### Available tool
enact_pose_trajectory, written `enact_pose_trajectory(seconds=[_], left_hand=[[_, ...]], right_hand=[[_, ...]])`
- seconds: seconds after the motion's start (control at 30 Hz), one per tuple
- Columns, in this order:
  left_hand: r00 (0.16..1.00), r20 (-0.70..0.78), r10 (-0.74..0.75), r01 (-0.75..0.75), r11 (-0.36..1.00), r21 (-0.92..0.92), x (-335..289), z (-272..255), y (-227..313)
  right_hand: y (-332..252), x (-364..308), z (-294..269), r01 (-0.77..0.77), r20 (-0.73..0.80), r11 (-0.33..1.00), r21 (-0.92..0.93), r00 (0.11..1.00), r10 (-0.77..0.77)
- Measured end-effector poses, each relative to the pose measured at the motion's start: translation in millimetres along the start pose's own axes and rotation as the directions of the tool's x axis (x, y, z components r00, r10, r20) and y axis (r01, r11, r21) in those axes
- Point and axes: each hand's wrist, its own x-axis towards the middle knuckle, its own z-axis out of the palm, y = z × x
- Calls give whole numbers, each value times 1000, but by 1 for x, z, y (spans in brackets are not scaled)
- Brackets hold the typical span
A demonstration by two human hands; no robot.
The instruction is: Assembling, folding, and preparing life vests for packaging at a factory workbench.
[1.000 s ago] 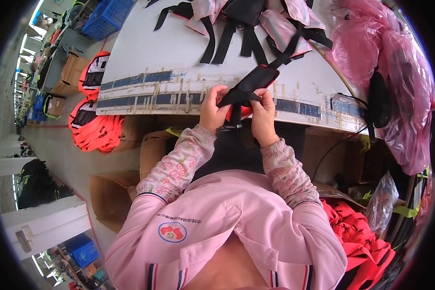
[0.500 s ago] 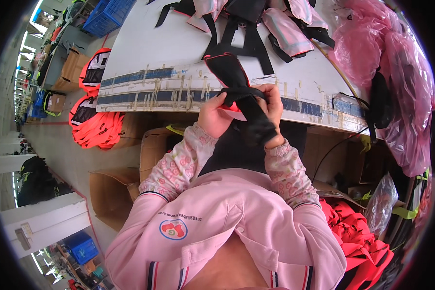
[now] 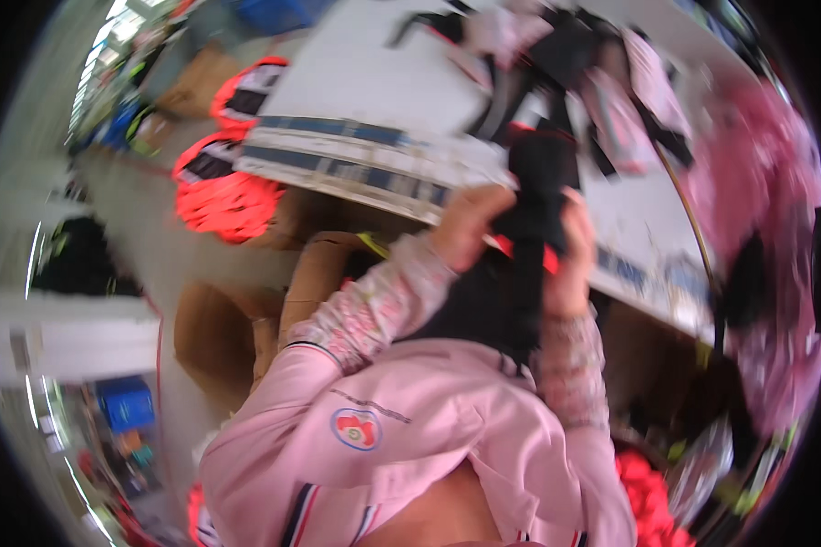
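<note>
A black padded fabric strap with red edging (image 3: 540,173) is held up between my hands at the table's near edge. My left hand (image 3: 472,223) closes on its left side, thumb along the fabric. My right hand (image 3: 570,255) grips the right side, its fingers partly hidden behind the piece. A length of black webbing (image 3: 524,301) hangs from it toward my lap. Motion blurs the piece and both hands. Beyond it, several pink and black sewn pieces with straps (image 3: 611,100) lie on the white table (image 3: 356,73).
Orange-red bags (image 3: 223,196) are stacked left of the table. Pink plastic sheeting (image 3: 748,164) hangs at the right. A cardboard box (image 3: 214,337) stands on the floor to my left, and orange-red fabric (image 3: 648,497) lies by my right side.
The whole view has shifted and tilted, so the table now slopes down to the right. The strap has come more upright between my hands, and its webbing hangs straighter toward me.
</note>
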Motion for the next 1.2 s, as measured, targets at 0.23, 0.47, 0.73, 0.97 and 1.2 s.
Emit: enact_pose_trajectory(seconds=[0.23,0.47,0.73,0.97,1.2], left_hand=[[864,87,-496,420,614,-668,-27,18,-14],[937,63,-343,270,600,-753,-24,0,-21],[959,258,-117,270,657,-704,-14,-14,-35],[976,181,-119,216,594,-775,-12,-9,-10],[945,-326,15,-65,988,-142,-2,-18,7]], right_hand=[[1,-2,-18,290,19,783,-550,942,-336],[13,1,-28,320,87,496,-807,895,-437],[16,16,-64,153,-127,759,-633,946,-298],[-5,-1,-21,-175,-22,984,-28,984,175],[21,5,-29,-58,-5,901,-430,998,61]])
